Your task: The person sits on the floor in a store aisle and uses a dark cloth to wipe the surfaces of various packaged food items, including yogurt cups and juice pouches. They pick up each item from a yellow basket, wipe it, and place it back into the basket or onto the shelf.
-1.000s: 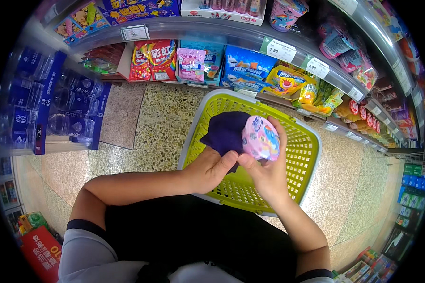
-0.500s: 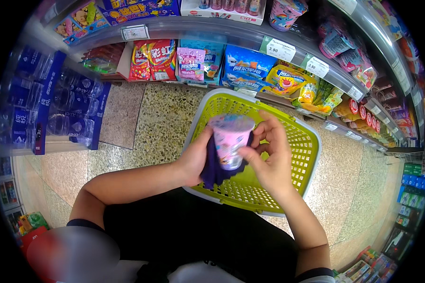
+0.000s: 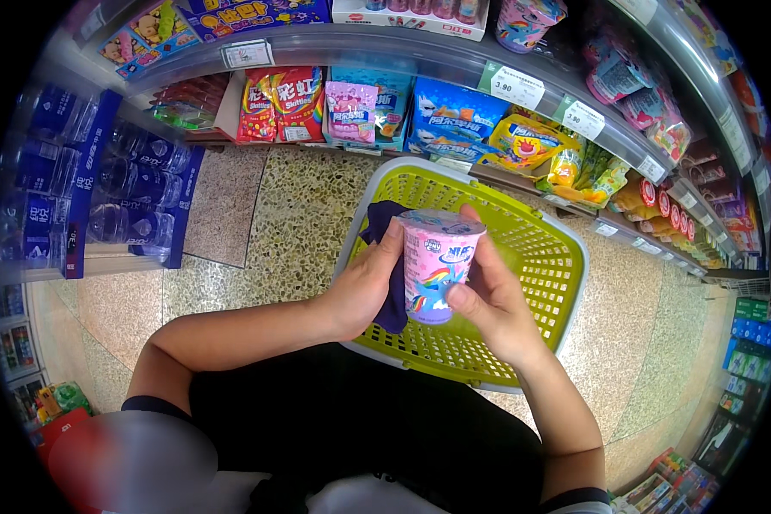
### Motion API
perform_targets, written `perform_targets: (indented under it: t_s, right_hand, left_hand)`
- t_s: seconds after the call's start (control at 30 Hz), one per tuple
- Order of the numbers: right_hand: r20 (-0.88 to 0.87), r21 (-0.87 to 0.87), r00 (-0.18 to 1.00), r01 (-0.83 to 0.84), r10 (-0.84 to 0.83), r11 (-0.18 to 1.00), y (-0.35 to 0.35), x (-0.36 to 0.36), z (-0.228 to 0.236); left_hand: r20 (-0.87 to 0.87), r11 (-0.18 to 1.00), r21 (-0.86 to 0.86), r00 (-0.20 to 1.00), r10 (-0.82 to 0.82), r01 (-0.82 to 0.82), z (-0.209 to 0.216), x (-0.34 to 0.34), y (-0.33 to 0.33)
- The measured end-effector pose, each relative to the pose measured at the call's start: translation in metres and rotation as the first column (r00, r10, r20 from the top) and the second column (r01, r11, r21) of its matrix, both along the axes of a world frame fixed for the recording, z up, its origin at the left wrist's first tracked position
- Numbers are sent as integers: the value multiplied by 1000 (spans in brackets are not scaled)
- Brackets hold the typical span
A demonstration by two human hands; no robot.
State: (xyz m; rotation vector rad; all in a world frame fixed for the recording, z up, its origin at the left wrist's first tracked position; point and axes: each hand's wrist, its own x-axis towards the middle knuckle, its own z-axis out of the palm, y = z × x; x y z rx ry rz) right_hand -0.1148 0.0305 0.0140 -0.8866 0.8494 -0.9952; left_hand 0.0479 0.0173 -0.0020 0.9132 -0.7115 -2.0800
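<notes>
A pink and purple paper cup with a foil lid and a rainbow cartoon picture stands nearly upright between my hands. My right hand grips its right side, thumb across the front and fingers behind. In my left hand a dark purple cloth is bunched against the cup's left side, and the left thumb reaches up beside the lid. The left fingers are mostly hidden behind the cloth and cup. Below both hands sits a yellow-green plastic basket with a grey rim, on the floor.
Candy bags line the low shelf ahead, with similar pink cups on the shelf above. Packs of water bottles stand at the left. Boxed goods are at the far right. Speckled tiles cover the floor.
The cup has turned so its rainbow picture faces me, and has shifted slightly right. My right fingers have closed around it from a looser hold. More cloth shows above my left hand.
</notes>
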Motion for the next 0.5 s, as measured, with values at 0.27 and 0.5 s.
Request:
perform_targets:
  t_s: [0.27, 0.5]
  right_hand:
    - [-616, -177, 788, -146, 6, 973, -15, -13, 12]
    - [-216, -519, 903, 214, -370, 827, -79, -52, 100]
  left_hand:
    - [215, 952, -292, 964, 156, -89, -15, -4, 4]
    - [74, 991, 113, 995, 71, -79, -17, -2, 14]
